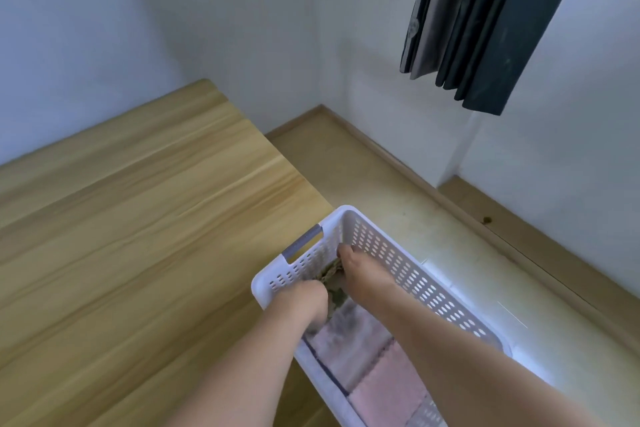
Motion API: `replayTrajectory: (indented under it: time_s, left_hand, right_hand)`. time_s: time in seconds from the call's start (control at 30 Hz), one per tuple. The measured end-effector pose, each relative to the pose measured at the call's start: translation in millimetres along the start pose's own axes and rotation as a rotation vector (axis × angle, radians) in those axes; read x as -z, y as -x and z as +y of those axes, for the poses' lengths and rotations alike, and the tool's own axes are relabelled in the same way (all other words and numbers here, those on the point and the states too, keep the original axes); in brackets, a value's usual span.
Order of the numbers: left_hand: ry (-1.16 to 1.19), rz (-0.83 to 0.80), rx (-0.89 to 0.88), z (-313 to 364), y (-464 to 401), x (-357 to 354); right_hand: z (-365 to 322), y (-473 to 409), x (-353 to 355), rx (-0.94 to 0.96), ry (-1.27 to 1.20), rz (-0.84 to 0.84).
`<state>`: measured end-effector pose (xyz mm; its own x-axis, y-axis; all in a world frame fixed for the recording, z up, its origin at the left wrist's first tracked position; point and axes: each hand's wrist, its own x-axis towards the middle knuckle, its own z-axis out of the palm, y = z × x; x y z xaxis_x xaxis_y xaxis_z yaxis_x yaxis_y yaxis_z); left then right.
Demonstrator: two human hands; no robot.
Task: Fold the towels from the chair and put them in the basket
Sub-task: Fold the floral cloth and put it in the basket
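Pink towels [381, 381] in white basket [415, 274], left hand [308, 302], right hand [356, 270] — both gripping olive towel [332, 276]

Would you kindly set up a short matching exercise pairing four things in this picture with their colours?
Things:
1. basket
2. basket handle
3. curtain
4. folded towel lying in the basket

Colours:
a. pink
b. grey
c. white
d. dark green

Pairs: 1-c, 2-b, 3-d, 4-a
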<state>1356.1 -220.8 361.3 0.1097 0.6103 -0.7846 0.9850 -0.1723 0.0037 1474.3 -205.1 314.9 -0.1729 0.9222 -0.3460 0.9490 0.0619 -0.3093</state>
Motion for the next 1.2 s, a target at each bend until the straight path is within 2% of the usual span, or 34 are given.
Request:
replayTrajectory:
  time_s: [0.27, 0.4, 0.47, 0.67, 0.83, 1.0, 1.1, 1.2]
  left_hand:
    - [-0.07, -0.166, 0.081, 0.2, -28.0, -7.4]
    - [-0.189, -0.102, 0.094, 5.4, -29.4, -16.4]
    - [-0.149, -0.065, 0.069, 5.2, -32.7, -19.4]
    - [0.001, -0.152, 0.052, -2.4, -31.5, -12.8]
    - [0.036, 0.01, -0.032, -4.3, 9.1, 5.5]
    - [0.033, 0.29, -0.107, -14.0, 64.6, 17.7]
    - [0.099, 0.501, -0.17, -30.5, 94.9, 16.4]
    - [0.07, 0.677, -0.204, -56.1, 125.6, 11.1]
  right_hand:
    - [-0.6, -28.1, -19.1, -0.157, -0.033, -0.07]
    - [-1.5, -33.3, -25.3, -0.188, -0.028, -0.038]
    - [-1.5, -34.1, -28.9, -0.19, -0.022, -0.019]
    - [-3.4, -29.8, -25.9, -0.234, -0.083, -0.073]
    - [-4.2, 3.9, 8.0, -0.26, -0.195, -0.045]
    - [-22.3, 57.5, 43.9, -0.253, -0.297, 0.03]
    - [-40.2, 91.3, 65.5, -0.271, -0.303, 0.08]
    - [-66.9, 123.1, 81.5, -0.275, -0.292, 0.159]
